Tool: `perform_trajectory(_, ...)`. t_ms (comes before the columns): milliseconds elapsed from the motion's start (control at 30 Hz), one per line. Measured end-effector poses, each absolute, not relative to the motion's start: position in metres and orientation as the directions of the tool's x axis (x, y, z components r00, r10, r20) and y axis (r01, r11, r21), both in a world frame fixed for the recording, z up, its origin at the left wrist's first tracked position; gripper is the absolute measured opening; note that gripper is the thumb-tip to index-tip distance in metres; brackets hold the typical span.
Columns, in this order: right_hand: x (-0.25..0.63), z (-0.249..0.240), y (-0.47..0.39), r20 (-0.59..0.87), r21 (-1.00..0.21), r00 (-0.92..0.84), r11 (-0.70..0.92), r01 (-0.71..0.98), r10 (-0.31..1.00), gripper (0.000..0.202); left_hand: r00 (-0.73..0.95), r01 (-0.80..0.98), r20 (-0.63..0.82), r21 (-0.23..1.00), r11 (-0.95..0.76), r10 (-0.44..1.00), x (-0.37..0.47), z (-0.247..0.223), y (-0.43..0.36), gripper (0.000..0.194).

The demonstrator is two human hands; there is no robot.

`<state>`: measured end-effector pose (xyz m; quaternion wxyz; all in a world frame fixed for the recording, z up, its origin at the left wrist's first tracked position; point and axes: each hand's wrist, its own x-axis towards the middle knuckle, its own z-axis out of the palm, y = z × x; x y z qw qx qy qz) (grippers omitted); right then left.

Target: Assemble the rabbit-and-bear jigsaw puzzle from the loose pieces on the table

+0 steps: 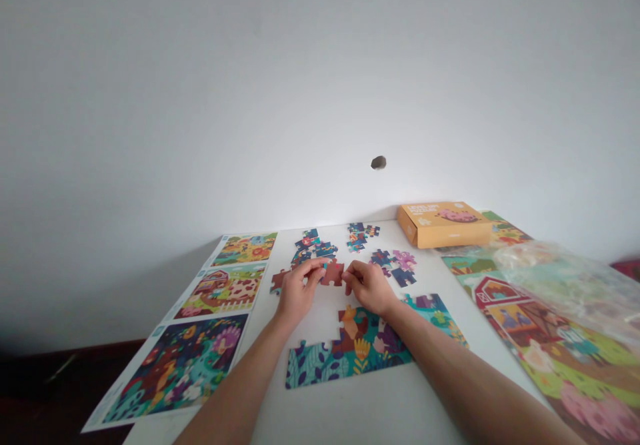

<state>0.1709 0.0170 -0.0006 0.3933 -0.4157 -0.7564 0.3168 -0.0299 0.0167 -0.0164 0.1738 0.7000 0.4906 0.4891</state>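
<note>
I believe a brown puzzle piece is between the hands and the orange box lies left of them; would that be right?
Not quite: in the head view, the orange box lies to the right, past the right hand, not left.

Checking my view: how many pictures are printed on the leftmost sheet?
3: yellow scene at the far end, barn scene in the middle, dark scene nearest the camera.

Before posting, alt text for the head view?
A left hand holds a reddish-brown jigsaw piece, right hand at its edge, beyond a partly assembled jigsaw on a white table. More pieces lie farther back; a three-picture sheet lies left, an orange puzzle box and farm poster right.
</note>
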Motion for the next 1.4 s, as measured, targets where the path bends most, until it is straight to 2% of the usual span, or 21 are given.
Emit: perform_trajectory(1400,0.1707,-0.0068,0.0182,0.35,-0.805,-0.375,0.481,0.348,0.858,0.018,0.057,0.508,0.521,0.719,-0.474,0.852,-0.0285,-0.0132,0.0147,0.02)
